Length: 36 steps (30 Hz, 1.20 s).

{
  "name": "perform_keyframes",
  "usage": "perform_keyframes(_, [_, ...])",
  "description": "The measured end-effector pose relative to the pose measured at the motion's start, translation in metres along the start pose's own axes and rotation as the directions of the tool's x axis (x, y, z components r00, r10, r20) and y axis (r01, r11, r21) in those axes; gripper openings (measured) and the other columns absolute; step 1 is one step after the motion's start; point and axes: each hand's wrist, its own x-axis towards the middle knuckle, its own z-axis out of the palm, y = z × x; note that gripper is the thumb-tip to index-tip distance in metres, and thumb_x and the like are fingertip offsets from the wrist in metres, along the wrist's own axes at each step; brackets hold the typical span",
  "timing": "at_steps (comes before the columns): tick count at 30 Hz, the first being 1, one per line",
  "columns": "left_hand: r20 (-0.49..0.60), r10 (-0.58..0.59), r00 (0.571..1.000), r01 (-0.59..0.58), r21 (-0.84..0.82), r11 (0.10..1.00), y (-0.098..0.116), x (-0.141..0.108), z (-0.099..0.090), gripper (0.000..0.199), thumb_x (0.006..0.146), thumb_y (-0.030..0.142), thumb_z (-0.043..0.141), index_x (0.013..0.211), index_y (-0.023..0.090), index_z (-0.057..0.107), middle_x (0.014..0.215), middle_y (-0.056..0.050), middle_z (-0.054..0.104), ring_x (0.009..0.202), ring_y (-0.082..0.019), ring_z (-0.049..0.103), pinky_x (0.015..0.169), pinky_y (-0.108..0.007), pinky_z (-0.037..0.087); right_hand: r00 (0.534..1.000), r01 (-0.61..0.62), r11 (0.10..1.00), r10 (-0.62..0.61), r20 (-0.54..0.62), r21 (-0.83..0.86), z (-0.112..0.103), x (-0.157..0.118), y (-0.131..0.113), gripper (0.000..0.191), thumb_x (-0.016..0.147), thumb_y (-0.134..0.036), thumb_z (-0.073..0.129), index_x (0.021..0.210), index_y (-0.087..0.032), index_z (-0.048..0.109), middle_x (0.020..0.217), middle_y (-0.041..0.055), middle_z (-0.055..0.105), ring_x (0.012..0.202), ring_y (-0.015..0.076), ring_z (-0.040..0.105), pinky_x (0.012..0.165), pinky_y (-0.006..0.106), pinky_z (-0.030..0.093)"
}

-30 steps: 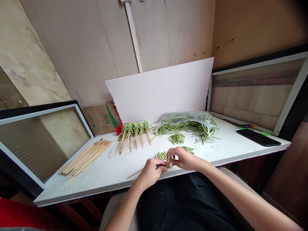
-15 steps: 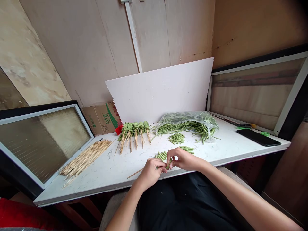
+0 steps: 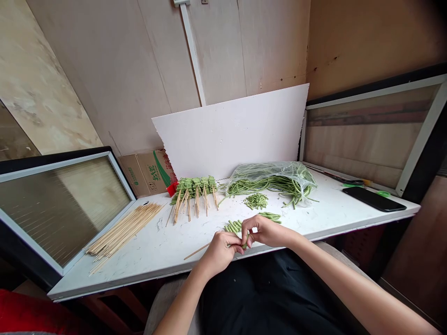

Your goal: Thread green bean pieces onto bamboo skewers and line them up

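At the table's front edge my left hand (image 3: 223, 249) is closed round a bamboo skewer (image 3: 196, 251), whose bare end sticks out to the left. My right hand (image 3: 263, 231) meets it, thumb and fingers pinching a green bean piece (image 3: 246, 244); the fingers hide most of that piece and the skewer's other end. Just behind my hands lie cut bean pieces (image 3: 233, 226), with another group of cut bean pieces (image 3: 270, 216) to the right. Farther back is a small heap of bean trimmings (image 3: 256, 201).
Loaded bean skewers (image 3: 195, 188) are stacked at the back, sticks facing me. Loose bamboo skewers (image 3: 124, 230) lie at left. A clear plastic bag (image 3: 275, 171) holds long beans (image 3: 258, 185). A black phone (image 3: 374, 199) lies at right. A white board (image 3: 233, 132) and a cardboard box (image 3: 146, 174) stand behind.
My hands stay together in nearly the same place. The bean piece between them is more covered by my fingers now.
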Motion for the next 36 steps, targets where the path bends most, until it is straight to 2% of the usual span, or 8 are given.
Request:
perform_keyframes(9, [0.033, -0.005, 0.999, 0.004, 0.012, 1.0, 0.002, 0.0, 0.0, 0.031, 0.08, 0.0, 0.056, 0.076, 0.018, 0.081, 0.078, -0.005, 0.077, 0.078, -0.019, 0.07, 0.076, -0.028, 0.052, 1.0, -0.013, 0.998, 0.012, 0.026, 0.062, -0.001, -0.001, 0.002, 0.03, 0.092, -0.044, 0.076, 0.089, -0.015, 0.081, 0.08, 0.0074, 0.075, 0.072, 0.0162, 0.071, 0.073, 0.028, 0.057])
perform_keyframes(15, [0.045, -0.005, 0.999, 0.003, 0.046, 0.999, 0.008, 0.0, -0.002, 0.037, 0.077, -0.003, 0.049, 0.074, 0.017, 0.08, 0.075, -0.005, 0.076, 0.077, -0.018, 0.068, 0.078, -0.028, 0.052, 1.0, -0.015, 0.996, 0.014, 0.017, 0.085, 0.0, -0.001, 0.003, 0.03, 0.092, -0.044, 0.076, 0.088, -0.015, 0.081, 0.08, 0.0073, 0.075, 0.071, 0.0162, 0.072, 0.073, 0.028, 0.057])
perform_keyframes(20, [0.036, -0.015, 0.999, 0.013, 0.055, 0.998, 0.01, 0.001, -0.001, 0.033, 0.08, 0.0, 0.052, 0.074, 0.017, 0.08, 0.073, -0.004, 0.075, 0.076, -0.018, 0.067, 0.078, -0.027, 0.051, 1.0, -0.006, 0.997, 0.004, 0.016, 0.074, 0.0, -0.002, 0.005, 0.027, 0.092, -0.042, 0.077, 0.088, -0.015, 0.081, 0.081, 0.0071, 0.076, 0.074, 0.0164, 0.072, 0.074, 0.028, 0.057])
perform_keyframes(29, [0.07, -0.107, 0.992, 0.114, -0.1, 0.988, 0.016, 0.0, -0.001, 0.029, 0.08, 0.003, 0.052, 0.074, 0.015, 0.077, 0.071, -0.004, 0.074, 0.071, -0.017, 0.068, 0.077, -0.028, 0.054, 1.0, -0.016, 0.993, 0.013, 0.028, 0.118, 0.0, -0.001, 0.003, 0.034, 0.092, -0.048, 0.077, 0.086, -0.015, 0.079, 0.077, 0.0059, 0.073, 0.071, 0.0162, 0.07, 0.073, 0.028, 0.057])
perform_keyframes(33, [0.096, -0.169, 0.981, 0.183, -0.164, 0.969, 0.022, -0.002, -0.002, 0.029, 0.088, 0.009, 0.05, 0.076, 0.015, 0.075, 0.073, -0.005, 0.074, 0.074, -0.018, 0.068, 0.08, -0.03, 0.055, 1.0, 0.005, 0.992, -0.006, 0.01, 0.122, 0.0, -0.001, 0.0, 0.037, 0.091, -0.052, 0.077, 0.086, -0.015, 0.08, 0.076, 0.0056, 0.073, 0.07, 0.0163, 0.069, 0.073, 0.029, 0.056])
perform_keyframes(36, [0.05, -0.179, 0.983, 0.185, -0.192, 0.964, 0.023, -0.001, -0.004, 0.029, 0.099, 0.024, 0.053, 0.08, 0.015, 0.073, 0.074, -0.006, 0.073, 0.074, -0.018, 0.068, 0.08, -0.031, 0.055, 0.997, 0.038, 0.996, -0.032, -0.076, 0.079, -0.005, -0.001, 0.002, 0.038, 0.086, -0.055, 0.081, 0.089, -0.016, 0.082, 0.08, 0.0069, 0.075, 0.073, 0.0174, 0.07, 0.075, 0.03, 0.056])
